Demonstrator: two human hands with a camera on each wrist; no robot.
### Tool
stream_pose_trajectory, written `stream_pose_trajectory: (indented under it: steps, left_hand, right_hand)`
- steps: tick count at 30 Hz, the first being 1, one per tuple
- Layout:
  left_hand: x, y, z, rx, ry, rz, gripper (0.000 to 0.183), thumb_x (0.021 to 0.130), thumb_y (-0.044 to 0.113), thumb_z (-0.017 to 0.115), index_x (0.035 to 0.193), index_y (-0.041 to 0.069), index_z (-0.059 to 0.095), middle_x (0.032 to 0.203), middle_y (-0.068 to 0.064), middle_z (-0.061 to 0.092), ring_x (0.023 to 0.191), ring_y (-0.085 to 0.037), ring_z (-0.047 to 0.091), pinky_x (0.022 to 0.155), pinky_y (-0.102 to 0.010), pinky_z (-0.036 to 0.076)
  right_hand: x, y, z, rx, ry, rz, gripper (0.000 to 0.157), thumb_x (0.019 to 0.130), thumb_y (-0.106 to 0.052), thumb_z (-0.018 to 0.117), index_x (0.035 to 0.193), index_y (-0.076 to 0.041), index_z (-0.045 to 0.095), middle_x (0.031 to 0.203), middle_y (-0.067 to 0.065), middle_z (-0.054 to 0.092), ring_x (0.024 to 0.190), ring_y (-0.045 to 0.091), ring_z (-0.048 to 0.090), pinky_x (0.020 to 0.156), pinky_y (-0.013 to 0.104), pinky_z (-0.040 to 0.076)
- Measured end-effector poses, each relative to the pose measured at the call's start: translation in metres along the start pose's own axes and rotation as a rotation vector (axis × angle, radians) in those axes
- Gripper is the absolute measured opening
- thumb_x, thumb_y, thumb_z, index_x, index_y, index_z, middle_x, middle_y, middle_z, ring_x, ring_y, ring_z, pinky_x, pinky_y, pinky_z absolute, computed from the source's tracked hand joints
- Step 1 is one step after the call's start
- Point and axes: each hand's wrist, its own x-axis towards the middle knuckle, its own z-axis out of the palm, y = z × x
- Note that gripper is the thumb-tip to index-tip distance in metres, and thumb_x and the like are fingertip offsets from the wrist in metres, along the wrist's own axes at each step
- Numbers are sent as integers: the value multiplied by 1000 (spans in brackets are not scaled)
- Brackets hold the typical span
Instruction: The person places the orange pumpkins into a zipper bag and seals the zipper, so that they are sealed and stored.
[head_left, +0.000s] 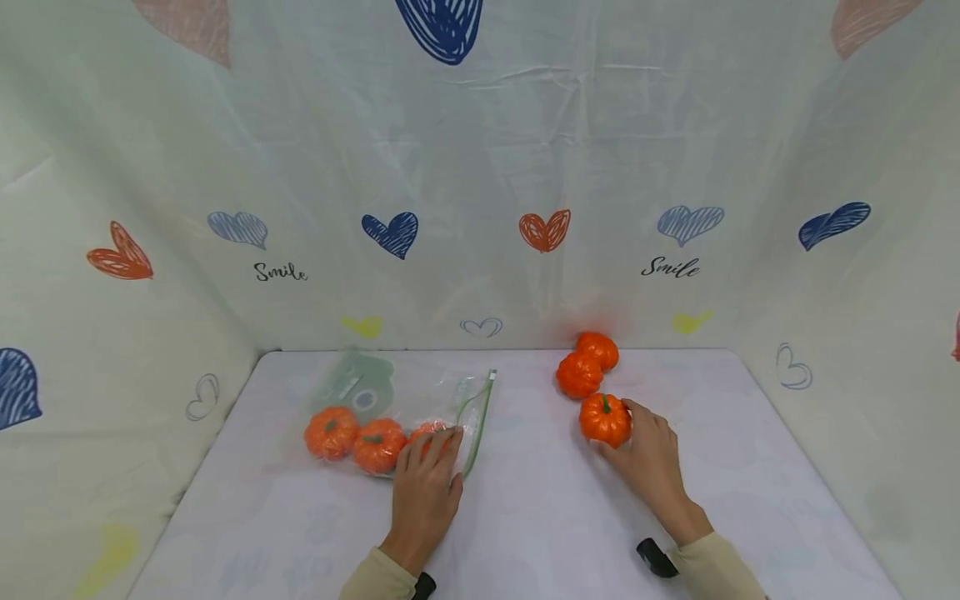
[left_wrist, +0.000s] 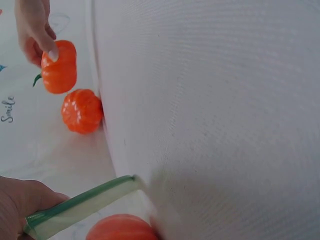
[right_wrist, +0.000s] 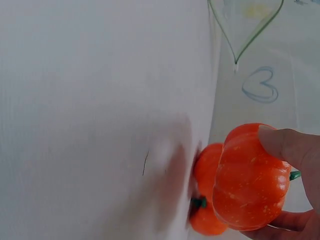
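A clear zip bag (head_left: 416, 387) with a green-edged mouth lies on the left part of the table, three small orange pumpkins inside. My left hand (head_left: 426, 483) pinches the bag near its mouth, over the nearest pumpkin (head_left: 427, 430) and partly covering it. The green lips (right_wrist: 257, 36) stand apart in a V in the right wrist view. My right hand (head_left: 654, 458) holds another orange toy-like pumpkin (head_left: 600, 421) by its side, thumb and fingers around it, its green stem (right_wrist: 295, 175) showing. In the left wrist view this pumpkin (left_wrist: 60, 67) appears raised off the table.
Two more pumpkins (head_left: 579, 375) sit together at the table's back edge, beyond my right hand. A white cloth (head_left: 540, 533) covers the table. Behind it hangs a curtain (head_left: 480, 150) printed with hearts. Dark wrist straps (head_left: 656, 558) show by both sleeves.
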Motion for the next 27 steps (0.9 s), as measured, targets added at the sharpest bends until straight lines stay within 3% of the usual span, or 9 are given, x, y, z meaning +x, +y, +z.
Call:
stream_pose_trajectory:
  steps: [8,27]
  left_hand:
    - [0,0,-1,-8,8,-1,72,59,4,100,126,4,75,122,-6,70,112,-31,60,94,-47,49]
    - [-1,-1,-1,-10,3,-1,75,60,5,100,129,5,73,125,-6,69,114,-32,59,96,-47,49]
  right_hand:
    - [-12,-34,23,42,-27,-126,81,78,-16,95,142,8,52,135,25,62,126,47,52,110,68,37]
    - [-5,-92,77,98,-122,-235,80,79,-22,95,143,4,54,137,20,64,126,41,55,110,60,42]
